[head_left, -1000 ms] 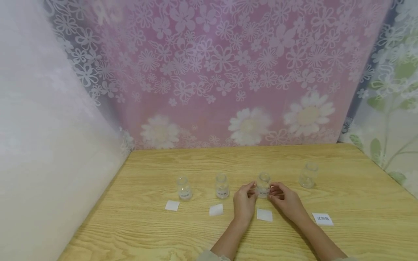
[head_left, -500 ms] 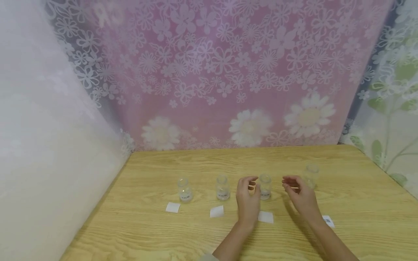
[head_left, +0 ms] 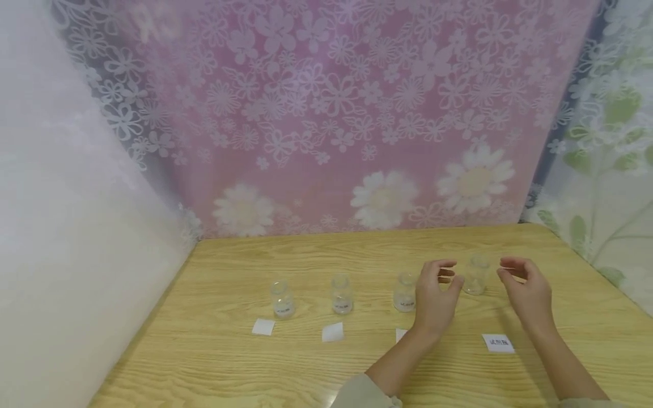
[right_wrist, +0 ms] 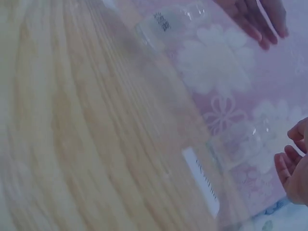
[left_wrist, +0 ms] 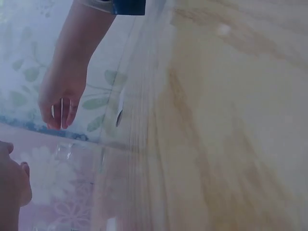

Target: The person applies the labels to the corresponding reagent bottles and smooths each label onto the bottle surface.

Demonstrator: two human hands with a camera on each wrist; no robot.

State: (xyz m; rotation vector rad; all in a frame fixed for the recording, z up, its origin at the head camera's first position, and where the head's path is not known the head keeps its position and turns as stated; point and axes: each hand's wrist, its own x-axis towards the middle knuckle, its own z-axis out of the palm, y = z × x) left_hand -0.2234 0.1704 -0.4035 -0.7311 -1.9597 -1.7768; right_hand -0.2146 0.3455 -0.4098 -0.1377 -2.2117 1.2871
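Note:
A clear glass bottle (head_left: 476,276) without a label stands upright at the right end of a row. Just left of it, the left hand (head_left: 436,300) hovers with loosely bent fingers, holding nothing. On the bottle's other side the right hand (head_left: 531,297) is held in the air, apart from the glass. In the right wrist view this bottle (right_wrist: 240,144) lies between the left hand (right_wrist: 255,19) and the right hand (right_wrist: 294,168). A white paper label (head_left: 498,343) with dark printed characters lies on the table in front of it.
Three more clear bottles, the left one (head_left: 282,299), the middle one (head_left: 342,294) and the right one (head_left: 405,293), carry printed labels. White paper squares lie before them: one at left (head_left: 263,327), one in the middle (head_left: 333,332), one partly under the left forearm (head_left: 401,335). Floral curtains surround the wood-grain table (head_left: 245,374).
Both hands have let go of the third bottle, which now shows its label, and moved right to either side of the unlabelled bottle. The view has shifted slightly.

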